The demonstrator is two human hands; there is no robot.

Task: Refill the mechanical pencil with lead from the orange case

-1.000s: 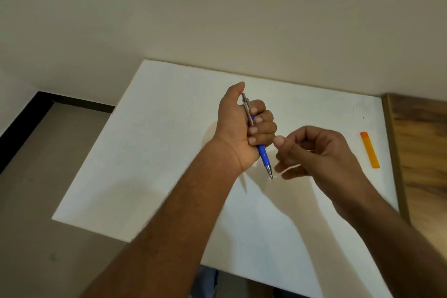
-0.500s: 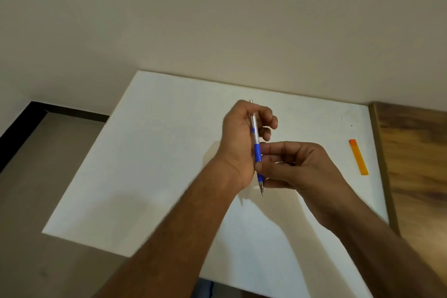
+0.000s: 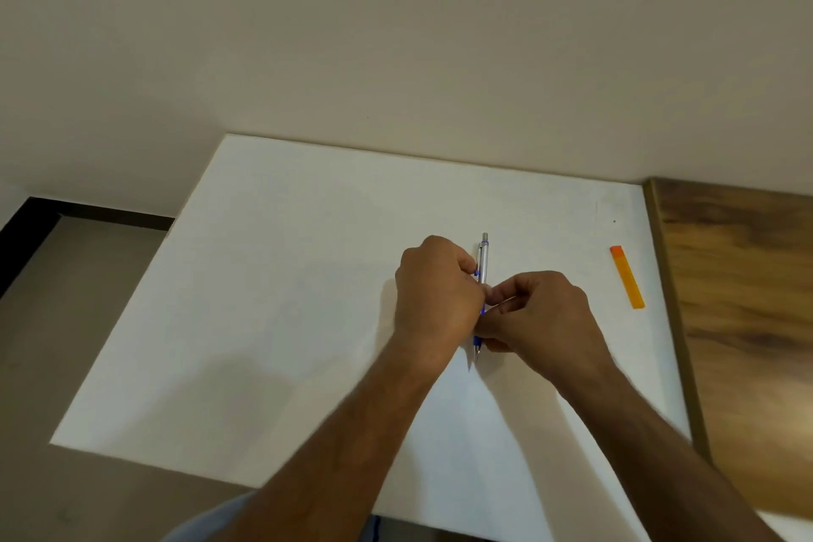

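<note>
The mechanical pencil (image 3: 483, 255), silver with a blue grip, stands nearly upright over the middle of the white table (image 3: 286, 299), tip down close to the surface. My left hand (image 3: 433, 290) grips its barrel from the left. My right hand (image 3: 539, 315) holds the lower, blue part from the right, fingers curled round it. Both hands touch each other and hide the pencil's middle. The orange lead case (image 3: 627, 276) lies flat on the table, well to the right of my right hand, untouched.
A beige wall rises behind the table. A wooden surface (image 3: 748, 321) adjoins the table's right edge, just past the orange case. The floor (image 3: 53, 299) lies to the left and in front.
My right hand, apart from the pencil a second ago, has closed on its lower part. The pencil went from tilted to nearly upright and lower toward the table.
</note>
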